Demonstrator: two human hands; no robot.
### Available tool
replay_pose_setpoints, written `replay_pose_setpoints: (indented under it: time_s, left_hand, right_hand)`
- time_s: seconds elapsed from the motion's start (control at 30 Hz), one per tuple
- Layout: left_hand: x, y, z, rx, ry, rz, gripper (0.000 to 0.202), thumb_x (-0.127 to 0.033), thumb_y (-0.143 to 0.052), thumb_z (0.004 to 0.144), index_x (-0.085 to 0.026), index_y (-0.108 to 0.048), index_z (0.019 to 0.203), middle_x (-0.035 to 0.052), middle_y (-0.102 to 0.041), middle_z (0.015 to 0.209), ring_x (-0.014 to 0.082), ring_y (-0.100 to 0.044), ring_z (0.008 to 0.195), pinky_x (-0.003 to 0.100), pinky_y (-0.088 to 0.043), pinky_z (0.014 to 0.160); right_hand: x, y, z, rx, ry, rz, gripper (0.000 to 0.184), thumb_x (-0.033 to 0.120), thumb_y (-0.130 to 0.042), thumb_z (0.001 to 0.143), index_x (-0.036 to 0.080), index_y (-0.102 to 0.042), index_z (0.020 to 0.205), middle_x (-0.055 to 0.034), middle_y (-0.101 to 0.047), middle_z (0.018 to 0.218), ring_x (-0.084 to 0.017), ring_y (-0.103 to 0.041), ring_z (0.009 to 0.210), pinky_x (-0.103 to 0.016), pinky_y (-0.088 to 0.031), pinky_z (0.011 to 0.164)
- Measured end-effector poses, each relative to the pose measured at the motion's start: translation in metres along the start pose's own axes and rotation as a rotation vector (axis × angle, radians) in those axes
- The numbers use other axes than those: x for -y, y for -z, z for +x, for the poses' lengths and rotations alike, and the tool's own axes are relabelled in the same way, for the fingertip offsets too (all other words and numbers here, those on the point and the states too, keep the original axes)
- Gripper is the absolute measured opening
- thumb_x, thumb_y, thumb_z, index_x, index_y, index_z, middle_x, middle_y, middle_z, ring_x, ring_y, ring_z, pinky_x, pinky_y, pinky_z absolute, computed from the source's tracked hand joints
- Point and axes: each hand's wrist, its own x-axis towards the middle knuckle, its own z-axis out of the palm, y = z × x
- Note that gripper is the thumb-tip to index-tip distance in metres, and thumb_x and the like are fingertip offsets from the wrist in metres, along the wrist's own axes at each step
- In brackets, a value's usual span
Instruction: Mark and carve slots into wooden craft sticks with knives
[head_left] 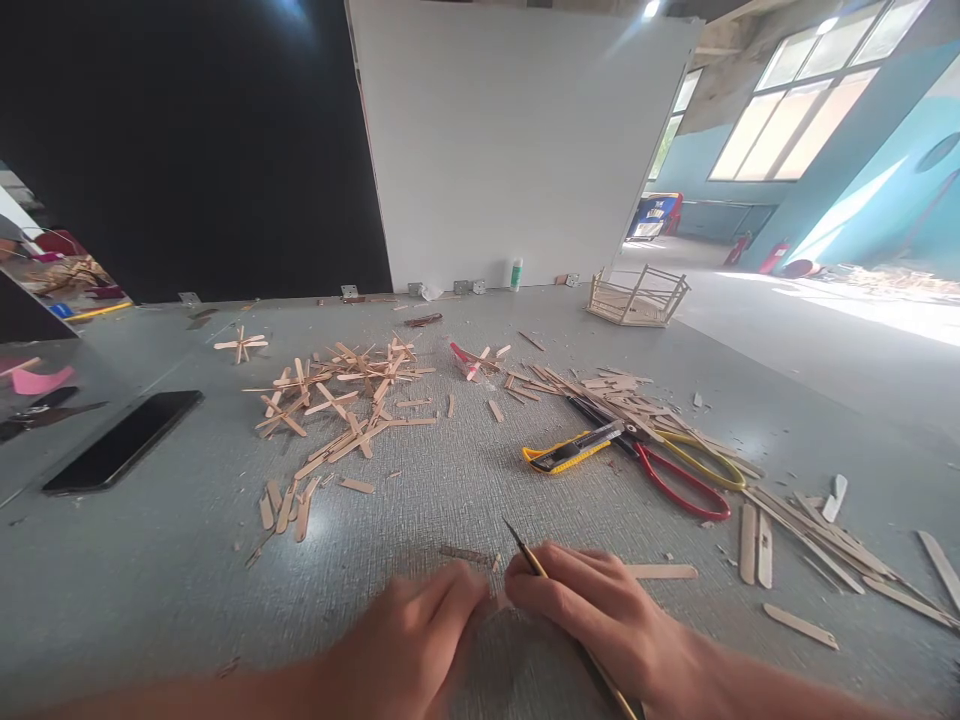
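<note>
My right hand (592,605) is closed around a slim paintbrush-like tool (531,556), dark and gold, whose fine dark tip points up and left. My left hand (427,620) is closed beside it, slightly blurred. Between the fingertips of both hands shows a small pale piece (499,602), perhaps wood; its ends are hidden. A craft stick (664,572) lies just right of my right hand. Past my fingertips are a dark flat strip (463,553) and small wood scraps.
Crossed craft-stick pieces (360,375) pile up left of centre. A yellow utility knife (574,450), scissors (686,490) and loose sticks (817,530) spread rightward. A phone (124,442) lies left. Near the white panel (525,140) stand a glue bottle (516,274) and a stick frame (637,298).
</note>
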Motion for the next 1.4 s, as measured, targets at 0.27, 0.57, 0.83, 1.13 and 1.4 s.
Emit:
replay_pose_setpoints:
  time_s: [0.27, 0.57, 0.83, 1.13, 1.4]
  left_hand:
    - [-0.007, 0.008, 0.006, 0.112, 0.009, -0.03, 0.028, -0.003, -0.048, 0.088, -0.019, -0.055, 0.109, 0.0094, -0.067, 0.103, 0.0222, -0.07, 0.09, 0.03, -0.06, 0.078]
    - [-0.007, 0.008, 0.006, 0.014, 0.094, -0.205, 0.019, -0.006, -0.039, 0.097, -0.022, -0.049, 0.101, 0.0035, -0.066, 0.088, 0.0157, -0.066, 0.071, 0.022, -0.054, 0.064]
    - [-0.003, 0.007, 0.007, -0.156, 0.17, -0.272, 0.011, -0.015, -0.045, 0.103, -0.022, -0.053, 0.105, -0.0012, -0.066, 0.078, 0.013, -0.064, 0.062, 0.021, -0.052, 0.062]
    - [-0.002, 0.007, 0.013, -0.164, 0.214, -0.333, 0.019, -0.02, -0.048, 0.104, -0.018, -0.067, 0.109, 0.0044, -0.075, 0.09, 0.0154, -0.072, 0.079, 0.023, -0.056, 0.075]
    - [-0.003, 0.008, 0.01, -0.076, 0.231, -0.337, 0.026, -0.024, -0.05, 0.104, -0.016, -0.074, 0.111, 0.004, -0.074, 0.072, 0.0157, -0.069, 0.063, 0.022, -0.056, 0.063]
  right_hand:
    - [-0.001, -0.002, -0.002, 0.006, -0.013, 0.023, 0.057, 0.05, -0.007, 0.112, 0.017, -0.054, 0.118, -0.0061, -0.059, 0.081, -0.018, -0.052, 0.067, -0.03, -0.042, 0.058]
    - [-0.002, -0.001, -0.009, 0.019, -0.106, 0.073, 0.045, 0.046, -0.016, 0.113, 0.02, -0.051, 0.124, -0.008, -0.062, 0.094, -0.018, -0.057, 0.075, -0.03, -0.044, 0.063]
    - [-0.008, -0.007, -0.018, -0.047, -0.23, 0.139, 0.021, 0.021, -0.036, 0.109, 0.022, -0.051, 0.123, -0.0085, -0.062, 0.103, -0.018, -0.058, 0.083, -0.031, -0.047, 0.071]
    - [-0.009, -0.006, -0.017, -0.05, -0.23, 0.121, 0.025, 0.015, -0.037, 0.107, 0.021, -0.053, 0.126, -0.0095, -0.064, 0.106, -0.018, -0.062, 0.087, -0.029, -0.053, 0.075]
    - [-0.008, -0.019, -0.016, -0.338, -0.316, -0.105, 0.019, 0.013, -0.048, 0.105, 0.023, -0.05, 0.121, -0.0109, -0.066, 0.123, -0.015, -0.069, 0.093, -0.026, -0.056, 0.08]
